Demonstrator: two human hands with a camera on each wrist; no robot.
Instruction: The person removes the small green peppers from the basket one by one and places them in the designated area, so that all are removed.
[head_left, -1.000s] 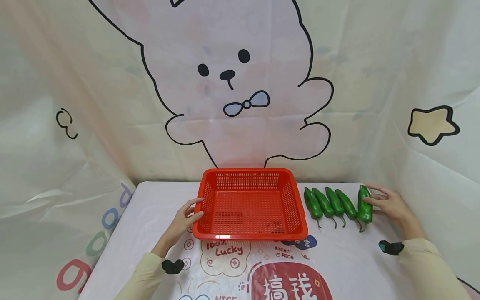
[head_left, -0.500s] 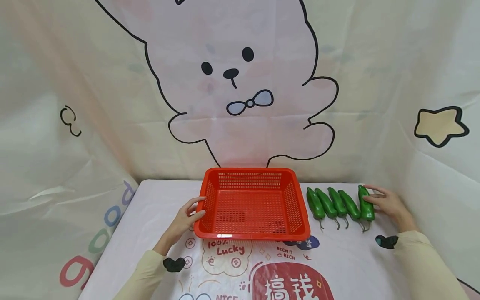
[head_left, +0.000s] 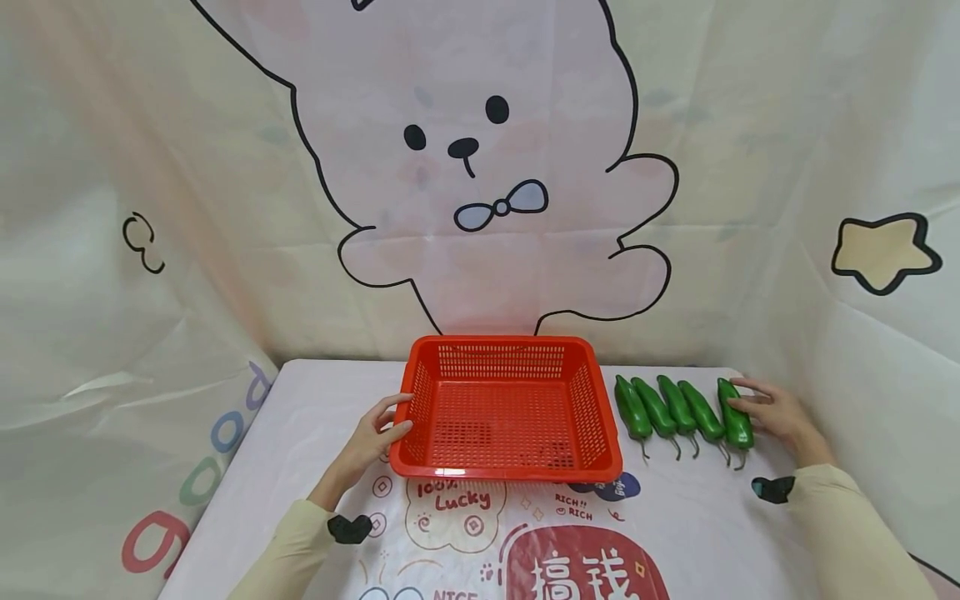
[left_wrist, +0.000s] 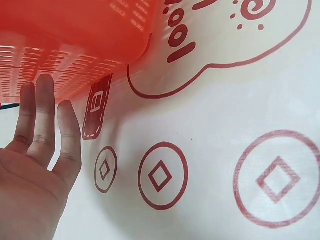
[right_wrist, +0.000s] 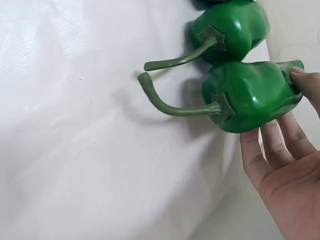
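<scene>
My right hand (head_left: 783,421) holds the rightmost green pepper (head_left: 735,421) by its far end. In the right wrist view the thumb lies over that pepper (right_wrist: 255,95), while the other fingers reach along its near side. Its curved stem points towards me. Just left of it, several more green peppers (head_left: 677,404) lie side by side, stems also facing me. My left hand (head_left: 371,437) is at the left rim of a red plastic basket (head_left: 506,477). In the left wrist view its fingers (left_wrist: 45,105) are extended against the slatted basket wall (left_wrist: 80,75).
A white printed cloth (head_left: 697,533) covers the table, with red lettering in front of the basket. Fabric walls with cartoon drawings enclose the back and both sides. The right wall (head_left: 885,400) stands close beside my right arm.
The rightmost pepper has come slightly down and towards me, lining up with the row, and my right hand has moved with it. My left hand stays at the basket. The head view shifted a little.
</scene>
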